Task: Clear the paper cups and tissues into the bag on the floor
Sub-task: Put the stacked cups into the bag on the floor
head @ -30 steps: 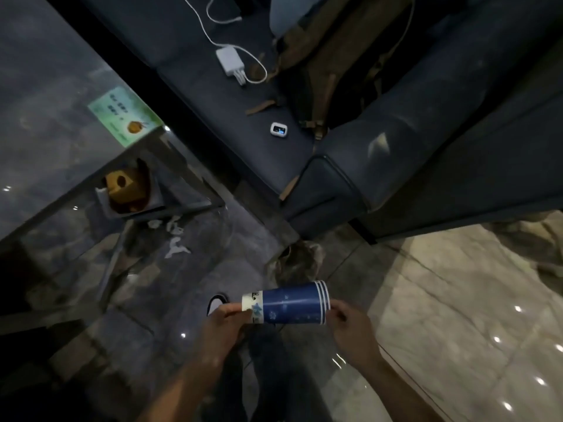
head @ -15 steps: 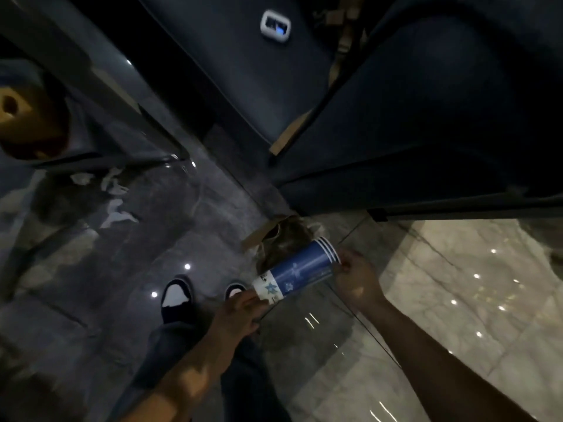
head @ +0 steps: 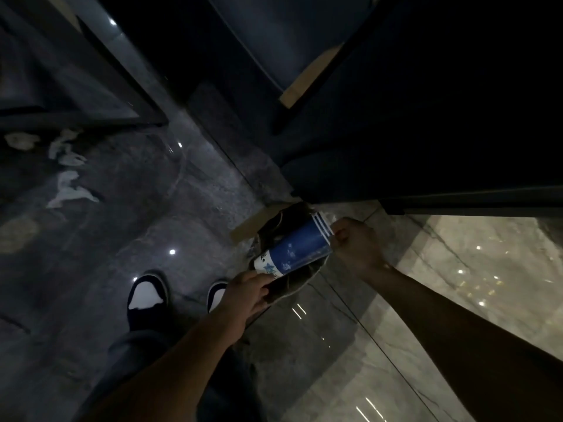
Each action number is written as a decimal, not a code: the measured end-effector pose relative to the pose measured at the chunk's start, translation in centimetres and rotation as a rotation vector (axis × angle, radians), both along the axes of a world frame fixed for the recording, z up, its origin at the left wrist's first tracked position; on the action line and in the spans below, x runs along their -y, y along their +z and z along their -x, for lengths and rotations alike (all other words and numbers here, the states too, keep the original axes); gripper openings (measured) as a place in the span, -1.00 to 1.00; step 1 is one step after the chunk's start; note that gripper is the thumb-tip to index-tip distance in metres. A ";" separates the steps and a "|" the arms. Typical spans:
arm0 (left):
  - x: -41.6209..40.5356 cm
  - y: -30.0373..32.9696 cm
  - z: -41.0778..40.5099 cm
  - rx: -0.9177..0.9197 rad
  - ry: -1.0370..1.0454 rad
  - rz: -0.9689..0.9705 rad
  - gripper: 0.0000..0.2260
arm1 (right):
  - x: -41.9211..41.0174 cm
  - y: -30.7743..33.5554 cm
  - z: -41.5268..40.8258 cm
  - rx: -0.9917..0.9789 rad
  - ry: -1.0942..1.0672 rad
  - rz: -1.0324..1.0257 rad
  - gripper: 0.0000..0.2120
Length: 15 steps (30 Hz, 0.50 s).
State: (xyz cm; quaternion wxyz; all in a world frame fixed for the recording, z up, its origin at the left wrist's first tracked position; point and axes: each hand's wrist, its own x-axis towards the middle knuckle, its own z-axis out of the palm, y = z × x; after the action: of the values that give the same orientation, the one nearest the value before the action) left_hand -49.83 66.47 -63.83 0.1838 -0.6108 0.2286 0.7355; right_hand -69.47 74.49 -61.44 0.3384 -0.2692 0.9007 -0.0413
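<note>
Dim light falls on a polished stone floor [head: 457,269], grey and dark on one side, paler and glossy on the other, with small ceiling lights mirrored in it. Dark blue sofa upholstery [head: 426,117] fills the upper part of the view, and a table's dark frame [head: 91,86] crosses the upper left. On the floor under that table lie several crumpled white tissues [head: 68,175], well apart from the hands.

Right at the sofa's corner sits an open paper bag [head: 268,236], its mouth gaping upward. A nested stack of blue paper cups [head: 297,248] is held on its side directly over that opening, rims with white stripes pointing up toward the sofa, the white base end low and near the person. The left hand [head: 246,295] has its fingers curled around the base end; the right hand [head: 355,248] pinches the rim end, fingers closed on it. Two dark shoes with white toes [head: 146,295] stand just left of the bag.
</note>
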 end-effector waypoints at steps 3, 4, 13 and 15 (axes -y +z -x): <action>-0.3 -1.4 0.4 0.007 -0.002 -0.005 -0.64 | 0.7 -0.8 -0.7 0.013 0.012 0.023 -0.79; -0.3 -2.0 0.4 0.015 0.001 0.003 -0.62 | 0.9 -1.2 -0.9 0.017 0.025 0.026 -0.82; 1.5 -1.9 -0.9 -0.047 -0.278 0.227 -0.73 | 1.6 -3.6 -4.5 -0.012 0.124 -0.006 -0.82; 2.2 -1.5 -1.2 -0.058 -0.290 0.257 -0.86 | 2.0 -4.7 -4.9 -0.030 0.123 -0.038 -0.84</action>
State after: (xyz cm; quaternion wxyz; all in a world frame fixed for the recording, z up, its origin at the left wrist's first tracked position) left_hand -48.67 64.26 -65.35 0.2018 -0.5686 0.4115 0.6831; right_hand -64.52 72.45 -66.19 0.3318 -0.3184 0.8880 0.0005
